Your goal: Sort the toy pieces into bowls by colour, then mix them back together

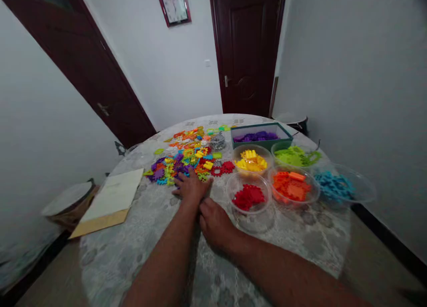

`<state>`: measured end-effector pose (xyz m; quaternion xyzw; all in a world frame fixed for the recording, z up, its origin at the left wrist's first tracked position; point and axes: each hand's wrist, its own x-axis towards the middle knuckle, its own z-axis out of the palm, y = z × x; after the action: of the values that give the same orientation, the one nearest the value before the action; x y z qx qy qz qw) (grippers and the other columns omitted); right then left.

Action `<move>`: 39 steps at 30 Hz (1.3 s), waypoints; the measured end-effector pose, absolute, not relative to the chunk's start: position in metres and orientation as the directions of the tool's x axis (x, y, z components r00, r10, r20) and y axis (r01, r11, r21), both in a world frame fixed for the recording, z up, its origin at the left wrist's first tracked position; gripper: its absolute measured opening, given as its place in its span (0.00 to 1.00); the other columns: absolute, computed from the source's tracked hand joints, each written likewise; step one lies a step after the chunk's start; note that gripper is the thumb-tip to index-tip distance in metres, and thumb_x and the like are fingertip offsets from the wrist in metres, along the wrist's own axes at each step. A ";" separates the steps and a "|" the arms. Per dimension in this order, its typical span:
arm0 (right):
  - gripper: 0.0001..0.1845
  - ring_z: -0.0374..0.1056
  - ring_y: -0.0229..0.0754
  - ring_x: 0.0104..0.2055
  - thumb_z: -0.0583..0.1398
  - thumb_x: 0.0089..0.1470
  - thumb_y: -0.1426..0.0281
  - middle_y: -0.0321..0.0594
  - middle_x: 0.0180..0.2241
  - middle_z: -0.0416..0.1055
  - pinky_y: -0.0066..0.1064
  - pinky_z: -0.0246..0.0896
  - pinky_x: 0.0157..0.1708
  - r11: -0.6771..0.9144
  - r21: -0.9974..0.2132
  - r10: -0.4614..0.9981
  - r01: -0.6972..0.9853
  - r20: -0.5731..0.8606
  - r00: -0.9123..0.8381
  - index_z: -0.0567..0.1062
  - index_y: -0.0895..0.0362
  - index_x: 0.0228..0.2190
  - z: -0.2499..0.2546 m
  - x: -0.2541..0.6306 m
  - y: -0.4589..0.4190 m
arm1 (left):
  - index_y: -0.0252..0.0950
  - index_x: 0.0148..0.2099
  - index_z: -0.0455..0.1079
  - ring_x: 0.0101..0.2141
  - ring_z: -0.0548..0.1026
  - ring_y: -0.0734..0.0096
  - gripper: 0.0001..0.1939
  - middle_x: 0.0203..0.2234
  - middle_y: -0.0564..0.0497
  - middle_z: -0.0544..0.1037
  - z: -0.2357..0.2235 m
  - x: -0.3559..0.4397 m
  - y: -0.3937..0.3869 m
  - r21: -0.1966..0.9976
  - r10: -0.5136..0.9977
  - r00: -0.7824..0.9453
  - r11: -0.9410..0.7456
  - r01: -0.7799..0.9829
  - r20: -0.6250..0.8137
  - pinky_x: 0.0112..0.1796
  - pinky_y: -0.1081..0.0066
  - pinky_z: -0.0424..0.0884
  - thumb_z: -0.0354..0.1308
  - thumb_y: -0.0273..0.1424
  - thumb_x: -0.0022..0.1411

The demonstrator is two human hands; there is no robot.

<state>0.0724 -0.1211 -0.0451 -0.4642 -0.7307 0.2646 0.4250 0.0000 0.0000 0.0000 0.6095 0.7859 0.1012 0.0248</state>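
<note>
Two dark doors (248,49) behind round table (150,236).

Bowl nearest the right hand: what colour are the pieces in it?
Red. The clear bowl beside the right hand holds red pieces; seen in the head view.

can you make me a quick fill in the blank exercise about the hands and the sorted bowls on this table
1. The left hand lies flat at the near edge of the mixed pile of ____ pieces.
2. The bowl nearest the right hand holds ____ pieces.
3. The purple pieces lie in a green ____.
4. The bowl farthest to the right holds ____ pieces.

Missing words: plastic; red; box; blue
</note>
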 end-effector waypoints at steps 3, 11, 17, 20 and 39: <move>0.16 0.68 0.46 0.57 0.55 0.60 0.82 0.47 0.52 0.73 0.38 0.63 0.60 0.437 -0.766 0.899 0.471 0.380 -0.217 0.76 0.57 0.44 -0.042 0.073 -0.121 | 0.41 0.76 0.54 0.69 0.53 0.23 0.55 0.72 0.27 0.54 -0.001 -0.005 0.001 0.189 0.966 -0.240 0.219 0.957 0.093 0.57 0.28 0.61 0.61 0.63 0.54; 0.13 0.68 0.44 0.48 0.57 0.60 0.81 0.43 0.43 0.71 0.35 0.65 0.53 0.409 -0.743 0.912 0.529 0.342 -0.226 0.77 0.56 0.41 -0.038 0.074 -0.123 | 0.51 0.71 0.64 0.61 0.65 0.30 0.42 0.65 0.32 0.63 0.005 -0.024 -0.001 0.186 0.965 -0.200 0.169 0.968 0.167 0.53 0.36 0.68 0.61 0.58 0.58; 0.14 0.69 0.43 0.48 0.57 0.59 0.83 0.42 0.44 0.71 0.34 0.65 0.52 0.392 -0.764 0.920 0.513 0.339 -0.199 0.77 0.55 0.41 -0.036 0.073 -0.125 | 0.51 0.71 0.66 0.60 0.65 0.31 0.37 0.61 0.32 0.66 0.006 -0.030 -0.003 0.196 0.972 -0.178 0.147 0.970 0.154 0.50 0.38 0.69 0.60 0.52 0.61; 0.15 0.69 0.44 0.48 0.57 0.59 0.83 0.42 0.44 0.72 0.34 0.65 0.52 0.396 -0.761 0.918 0.514 0.345 -0.197 0.78 0.55 0.42 -0.042 0.071 -0.124 | 0.50 0.71 0.66 0.59 0.67 0.33 0.36 0.57 0.32 0.69 0.005 -0.032 -0.002 0.171 0.971 -0.170 0.142 0.975 0.165 0.49 0.40 0.70 0.59 0.49 0.62; 0.16 0.70 0.44 0.46 0.55 0.59 0.84 0.42 0.43 0.72 0.34 0.64 0.49 0.393 -0.769 0.919 0.504 0.350 -0.183 0.76 0.56 0.40 -0.052 0.067 -0.124 | 0.46 0.58 0.77 0.56 0.69 0.46 0.18 0.55 0.39 0.75 -0.012 -0.064 -0.008 0.083 0.959 -0.054 0.032 0.996 0.277 0.48 0.55 0.71 0.57 0.42 0.70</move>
<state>0.0668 -0.1239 -0.0520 -0.4897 -0.7264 0.2523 0.4110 -0.0641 -0.0078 -0.0122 0.6838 0.7148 0.1273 -0.0721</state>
